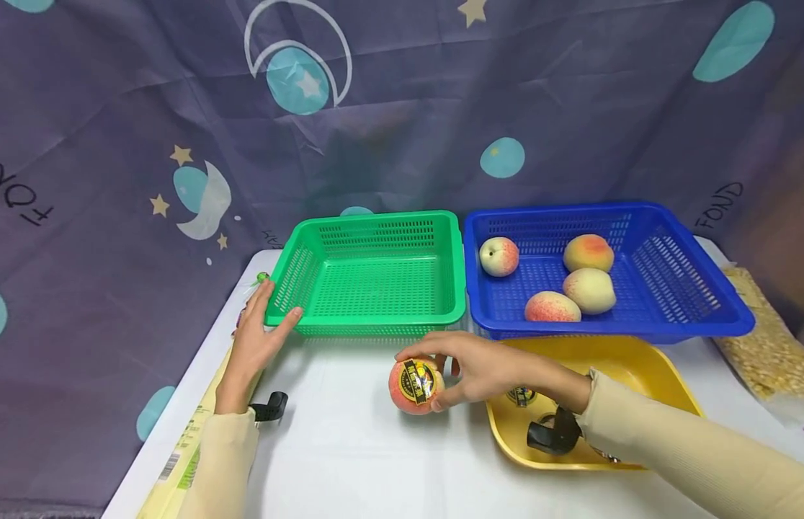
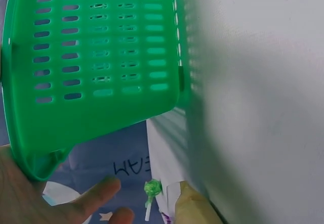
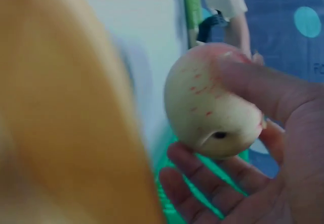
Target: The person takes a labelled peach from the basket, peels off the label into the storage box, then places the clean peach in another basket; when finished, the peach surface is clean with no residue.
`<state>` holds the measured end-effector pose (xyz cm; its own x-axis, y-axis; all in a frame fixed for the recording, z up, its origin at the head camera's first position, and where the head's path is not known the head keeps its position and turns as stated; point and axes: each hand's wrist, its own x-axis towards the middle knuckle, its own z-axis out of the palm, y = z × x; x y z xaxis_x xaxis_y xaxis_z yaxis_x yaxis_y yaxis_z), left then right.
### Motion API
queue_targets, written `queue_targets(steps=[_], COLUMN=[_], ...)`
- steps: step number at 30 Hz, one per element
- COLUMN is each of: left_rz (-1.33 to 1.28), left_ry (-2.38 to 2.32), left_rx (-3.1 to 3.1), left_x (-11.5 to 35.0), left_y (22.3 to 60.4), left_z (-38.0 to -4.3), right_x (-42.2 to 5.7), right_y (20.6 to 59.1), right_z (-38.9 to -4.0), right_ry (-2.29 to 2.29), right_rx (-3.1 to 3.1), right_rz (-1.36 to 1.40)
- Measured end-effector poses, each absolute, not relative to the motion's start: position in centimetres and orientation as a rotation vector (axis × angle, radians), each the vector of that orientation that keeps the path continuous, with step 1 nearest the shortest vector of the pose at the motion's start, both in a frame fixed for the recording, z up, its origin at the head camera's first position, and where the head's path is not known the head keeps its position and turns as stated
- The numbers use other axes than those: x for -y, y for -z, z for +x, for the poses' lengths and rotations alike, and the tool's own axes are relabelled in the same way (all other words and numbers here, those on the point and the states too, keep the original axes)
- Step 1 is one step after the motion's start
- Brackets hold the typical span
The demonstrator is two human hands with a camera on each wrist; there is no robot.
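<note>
My right hand (image 1: pixel 470 364) holds a peach (image 1: pixel 411 389) with a black and gold label, above the white table in front of the baskets. The right wrist view shows the peach's pale side (image 3: pixel 202 102) and a dark stem hole, with the thumb across it and fingers beneath. At the front left corner of the green basket (image 1: pixel 369 321), my left hand (image 1: pixel 253 342) rests with the thumb by the rim and the fingers extended along the outside. In the left wrist view those fingers (image 2: pixel 96 198) look fairly straight below the corner. Nothing lies in the green basket.
A blue basket (image 1: pixel 694 328) to the right holds several peaches. In front of it, partly under my right forearm, sits a yellow basin (image 1: pixel 661 389) with labelled fruit. A bag of kernels (image 1: pixel 765 353) lies far right; a yellowish package (image 1: pixel 181 447) lies along the left edge.
</note>
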<state>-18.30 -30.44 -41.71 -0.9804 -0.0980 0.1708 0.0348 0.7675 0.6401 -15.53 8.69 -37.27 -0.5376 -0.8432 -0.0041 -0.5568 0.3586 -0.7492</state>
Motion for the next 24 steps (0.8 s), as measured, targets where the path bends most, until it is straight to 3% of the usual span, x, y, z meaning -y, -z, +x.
queue_targets(steps=[13,24], left_rz=[0.030,-0.321], left_ry=[0.996,1.156], left_rx=[2.583,2.302], left_x=[29.5,26.4], left_y=[42.2,39.4], left_z=[-17.7,-14.7], right_x=[-8.7,-9.3], right_y=[39.2,39.1], right_z=[-15.6,-15.3], right_ry=[0.742,0.748], right_rx=[-2.384,-2.456], right_rz=[-1.228,-1.240])
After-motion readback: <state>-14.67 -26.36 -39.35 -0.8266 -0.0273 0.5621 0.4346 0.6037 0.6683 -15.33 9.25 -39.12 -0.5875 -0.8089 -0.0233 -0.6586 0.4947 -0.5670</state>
